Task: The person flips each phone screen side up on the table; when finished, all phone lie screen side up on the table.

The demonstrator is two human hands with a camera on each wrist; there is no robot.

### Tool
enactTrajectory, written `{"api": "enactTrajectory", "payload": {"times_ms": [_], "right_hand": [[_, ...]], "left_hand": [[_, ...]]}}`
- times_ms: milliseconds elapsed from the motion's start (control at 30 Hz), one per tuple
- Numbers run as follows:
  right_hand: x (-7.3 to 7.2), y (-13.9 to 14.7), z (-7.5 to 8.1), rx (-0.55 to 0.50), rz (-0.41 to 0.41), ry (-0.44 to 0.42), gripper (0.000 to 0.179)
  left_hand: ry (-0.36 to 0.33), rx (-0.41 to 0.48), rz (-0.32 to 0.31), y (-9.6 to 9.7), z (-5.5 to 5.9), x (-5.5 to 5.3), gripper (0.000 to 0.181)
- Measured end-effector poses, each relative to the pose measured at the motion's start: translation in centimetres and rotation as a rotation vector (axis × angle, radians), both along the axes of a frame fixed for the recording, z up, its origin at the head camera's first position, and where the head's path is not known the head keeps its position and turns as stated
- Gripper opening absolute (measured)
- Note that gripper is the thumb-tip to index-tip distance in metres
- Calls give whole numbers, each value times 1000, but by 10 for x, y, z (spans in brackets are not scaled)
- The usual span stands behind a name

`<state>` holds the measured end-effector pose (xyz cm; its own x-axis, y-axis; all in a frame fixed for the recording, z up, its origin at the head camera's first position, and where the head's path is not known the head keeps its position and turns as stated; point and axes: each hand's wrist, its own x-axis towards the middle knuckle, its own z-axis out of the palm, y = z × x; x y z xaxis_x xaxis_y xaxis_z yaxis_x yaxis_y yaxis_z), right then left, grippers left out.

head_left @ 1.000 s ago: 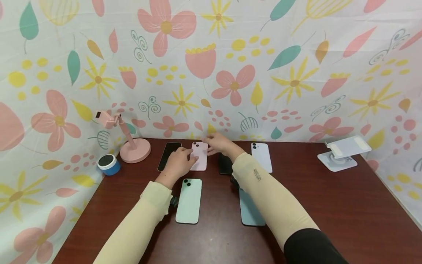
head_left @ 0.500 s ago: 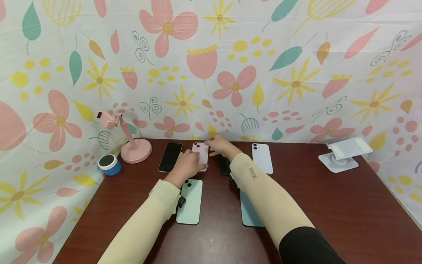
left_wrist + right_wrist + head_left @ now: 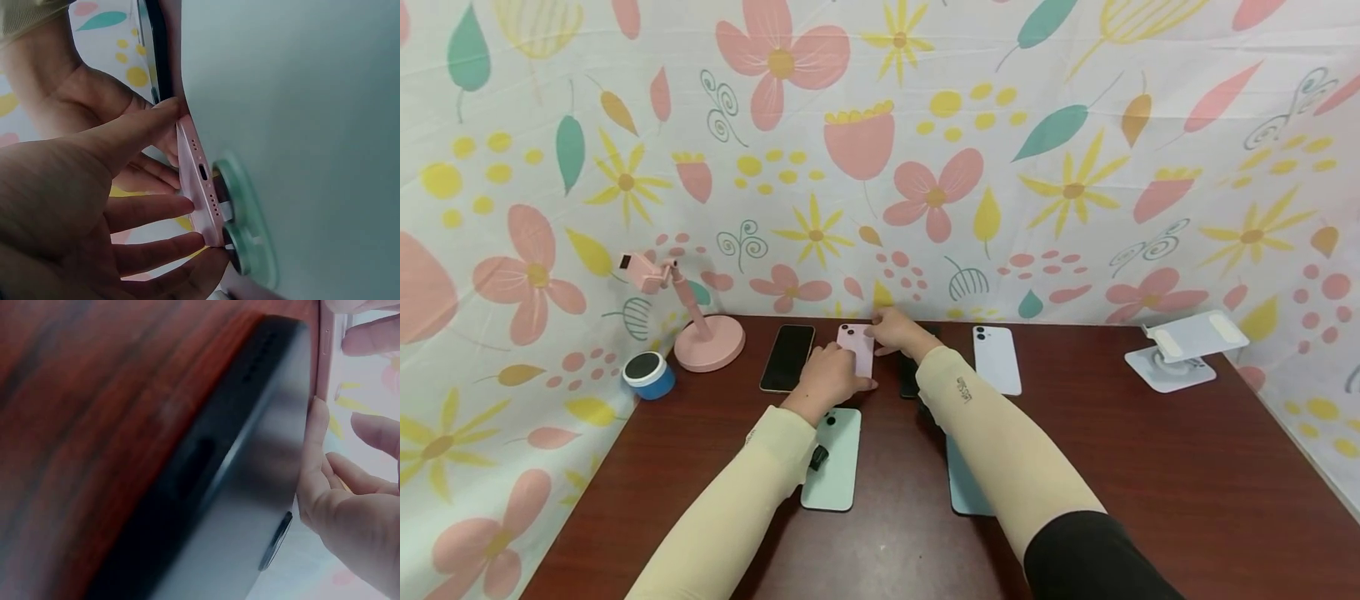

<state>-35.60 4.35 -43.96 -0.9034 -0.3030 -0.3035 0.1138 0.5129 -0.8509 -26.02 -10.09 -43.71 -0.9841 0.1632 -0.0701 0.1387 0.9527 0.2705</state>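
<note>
Left fingers [image 3: 156, 250] clamped on a smooth, round-cornered pink phone [image 3: 864, 360], right fingers [image 3: 317, 422] apart.

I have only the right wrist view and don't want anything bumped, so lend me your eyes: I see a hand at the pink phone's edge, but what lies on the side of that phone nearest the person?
Observer: The head view shows a green phone there, back up, partly hidden by the left sleeve.

Operator: Good to know. Which end of the pink phone faces that green one?

Observer: The port end: in the left wrist view, the charging port sits in the edge turned toward the green phone's camera lenses.
</note>
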Motion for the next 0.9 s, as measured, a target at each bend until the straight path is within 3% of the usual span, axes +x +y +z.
{"api": "enactTrajectory", "payload": {"times_ms": [233, 533, 667, 900], "right_hand": [[1, -2, -2, 67, 23, 59, 46], [-1, -3, -4, 157, 78, 157, 35], [-3, -2, -4, 161, 77, 156, 42], [-4, -2, -6, 153, 75, 140, 31]], "left_hand": [[-18, -15, 27, 4, 1, 3, 53], [-35, -85, -10, 7, 8, 0, 40], [-51, -81, -3, 8, 12, -1, 35], [-56, -64, 54, 7, 11, -4, 40]]}}
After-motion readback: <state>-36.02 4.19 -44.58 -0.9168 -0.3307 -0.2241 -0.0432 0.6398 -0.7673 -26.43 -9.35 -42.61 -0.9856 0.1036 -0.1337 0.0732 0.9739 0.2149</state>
